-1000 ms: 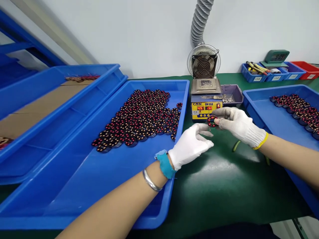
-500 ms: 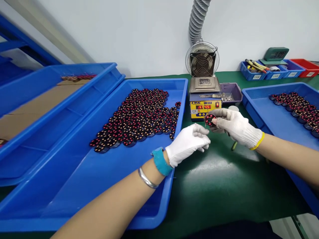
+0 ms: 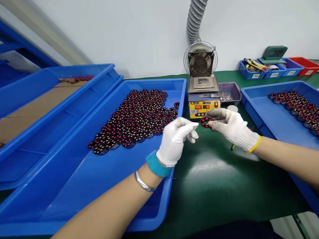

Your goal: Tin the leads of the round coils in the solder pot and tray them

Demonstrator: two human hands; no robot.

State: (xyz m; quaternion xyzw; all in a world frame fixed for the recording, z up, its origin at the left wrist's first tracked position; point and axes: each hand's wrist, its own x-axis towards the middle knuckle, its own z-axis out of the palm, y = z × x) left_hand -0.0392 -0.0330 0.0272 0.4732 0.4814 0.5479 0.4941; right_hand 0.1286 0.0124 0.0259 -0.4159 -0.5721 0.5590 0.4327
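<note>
My right hand (image 3: 230, 127), in a white glove with a yellow cuff edge and grey fingertips, is closed on a motor stator (image 3: 205, 121). The stator is a small dark ring with red windings, and thin wire ends stick out below it. It is held up in front of the yellow and blue solder pot (image 3: 204, 104). Just left of the stator is my left hand (image 3: 175, 139), white-gloved, with thumb and forefinger pinched together. Whatever is between those fingertips, if anything, is too small to make out. A teal band and a silver bangle circle my left wrist.
Many stators (image 3: 136, 114) lie packed in a blue tray (image 3: 99, 186) on the left. More fill part of the right-hand blue tray (image 3: 264, 109). Behind my right hand stands a purple bin (image 3: 230, 89) of metal bits. Small bins (image 3: 255, 75) and a green clock (image 3: 275, 52) line the wall.
My left hand has turned upward and shifted left, its thumb and forefinger coming together in a pinch. The stator in my right hand has tilted so its ring opening faces me.
</note>
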